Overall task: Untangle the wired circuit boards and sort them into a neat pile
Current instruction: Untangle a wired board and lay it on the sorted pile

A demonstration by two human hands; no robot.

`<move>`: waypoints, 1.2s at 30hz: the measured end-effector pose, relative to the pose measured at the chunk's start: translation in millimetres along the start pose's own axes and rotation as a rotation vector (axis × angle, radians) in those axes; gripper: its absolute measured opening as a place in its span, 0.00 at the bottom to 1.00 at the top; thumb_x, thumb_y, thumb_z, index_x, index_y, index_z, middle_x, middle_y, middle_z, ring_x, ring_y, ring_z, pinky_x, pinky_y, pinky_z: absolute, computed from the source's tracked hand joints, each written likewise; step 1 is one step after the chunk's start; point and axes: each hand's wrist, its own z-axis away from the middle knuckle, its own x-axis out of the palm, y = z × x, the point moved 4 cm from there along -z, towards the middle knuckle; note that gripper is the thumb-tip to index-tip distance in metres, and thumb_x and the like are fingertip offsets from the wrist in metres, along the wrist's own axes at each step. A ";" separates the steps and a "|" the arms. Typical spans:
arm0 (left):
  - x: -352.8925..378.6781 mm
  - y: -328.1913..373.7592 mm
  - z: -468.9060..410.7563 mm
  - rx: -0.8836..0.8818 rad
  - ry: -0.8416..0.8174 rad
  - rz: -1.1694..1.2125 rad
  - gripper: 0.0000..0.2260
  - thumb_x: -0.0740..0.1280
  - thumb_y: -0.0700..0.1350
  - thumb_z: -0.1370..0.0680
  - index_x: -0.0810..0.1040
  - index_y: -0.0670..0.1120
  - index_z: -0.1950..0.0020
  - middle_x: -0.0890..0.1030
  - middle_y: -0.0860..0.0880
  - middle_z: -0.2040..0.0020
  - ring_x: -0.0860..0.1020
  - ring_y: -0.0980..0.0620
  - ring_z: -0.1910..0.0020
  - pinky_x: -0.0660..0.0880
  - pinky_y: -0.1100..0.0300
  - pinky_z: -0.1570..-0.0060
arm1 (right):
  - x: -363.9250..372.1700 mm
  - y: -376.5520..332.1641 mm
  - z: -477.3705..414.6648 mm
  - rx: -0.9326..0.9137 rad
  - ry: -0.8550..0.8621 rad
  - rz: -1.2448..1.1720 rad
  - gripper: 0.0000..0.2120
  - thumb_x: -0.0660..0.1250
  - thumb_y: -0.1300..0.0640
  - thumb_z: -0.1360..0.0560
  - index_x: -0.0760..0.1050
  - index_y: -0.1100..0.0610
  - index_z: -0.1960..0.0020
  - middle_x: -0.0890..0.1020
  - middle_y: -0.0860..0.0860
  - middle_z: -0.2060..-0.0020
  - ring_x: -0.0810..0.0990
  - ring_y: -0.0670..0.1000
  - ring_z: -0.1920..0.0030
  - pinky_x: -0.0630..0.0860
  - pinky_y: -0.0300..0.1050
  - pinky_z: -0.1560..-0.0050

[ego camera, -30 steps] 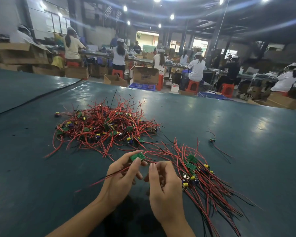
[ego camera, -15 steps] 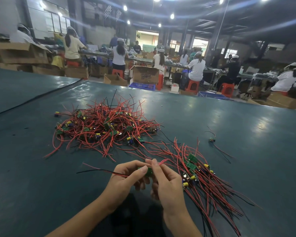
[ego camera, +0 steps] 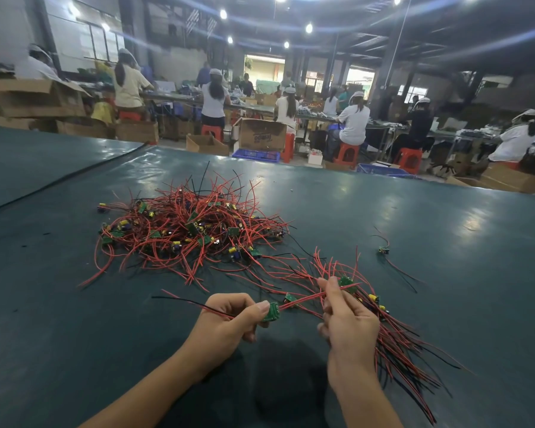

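At six o'clock on the dark green worktop (ego camera: 74,350), the left hand (ego camera: 226,324) has its grip clamped on a small green circuit board (ego camera: 271,312), with the thumb on top and the fingers curled beneath. The right hand (ego camera: 349,329), at its three o'clock, pinches the board's red lead (ego camera: 303,299) between thumb and fingertips. The lead runs taut between the two grips, which looks like a way of drawing it straight and free of its neighbours before it is laid down. On the board's other side, red and black tails (ego camera: 186,302) stick out toward nine o'clock.

The right hand sits just over the sorted pile (ego camera: 396,341). Its boards bunch near the fingers and its wires fan toward five o'clock, roughly parallel, so this is probably where the held board belongs. Well apart at eleven o'clock lies the tangled heap (ego camera: 192,233), red and black wires looped through green boards with yellow and blue parts. A stray board (ego camera: 383,250) lies alone at two o'clock.
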 end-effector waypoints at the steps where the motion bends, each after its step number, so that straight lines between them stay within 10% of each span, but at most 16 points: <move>1: -0.1 0.1 -0.1 0.002 -0.001 -0.001 0.14 0.69 0.52 0.30 0.77 0.49 0.75 0.74 0.51 0.77 0.73 0.53 0.75 0.71 0.63 0.70 | -3.7 -1.1 -3.1 -0.005 0.032 -0.009 0.13 0.68 0.55 0.23 0.85 0.53 0.64 0.69 0.43 0.78 0.59 0.42 0.80 0.58 0.34 0.81; 7: -3.2 -2.5 0.2 -0.009 0.022 0.066 0.15 0.70 0.51 0.30 0.77 0.43 0.72 0.74 0.48 0.76 0.74 0.52 0.75 0.71 0.62 0.69 | -7.9 -1.6 -4.5 -0.068 0.055 0.021 0.12 0.67 0.51 0.23 0.85 0.50 0.62 0.67 0.45 0.76 0.61 0.43 0.78 0.59 0.38 0.77; 15: 4.5 -1.0 4.6 -0.039 -0.079 0.024 0.12 0.66 0.48 0.26 0.80 0.48 0.68 0.77 0.47 0.73 0.74 0.50 0.71 0.71 0.57 0.67 | 33.0 3.1 29.2 -0.285 -0.457 0.258 0.12 0.70 0.54 0.26 0.82 0.59 0.65 0.80 0.51 0.72 0.76 0.50 0.71 0.75 0.41 0.67; 27: 4.5 2.1 1.7 -0.052 -0.091 0.086 0.15 0.69 0.54 0.32 0.76 0.45 0.74 0.75 0.45 0.74 0.73 0.52 0.75 0.73 0.62 0.68 | 1.4 -3.2 -1.6 -0.349 -0.099 0.191 0.22 0.69 0.54 0.25 0.71 0.71 0.68 0.68 0.54 0.73 0.65 0.49 0.70 0.63 0.36 0.70; 36: 1.6 -0.7 3.9 -0.095 -0.146 0.124 0.13 0.68 0.55 0.31 0.78 0.48 0.70 0.76 0.49 0.72 0.74 0.53 0.72 0.72 0.64 0.67 | 19.1 3.7 17.9 -0.268 -0.406 0.273 0.21 0.65 0.43 0.28 0.76 0.57 0.71 0.69 0.47 0.77 0.65 0.46 0.75 0.63 0.37 0.73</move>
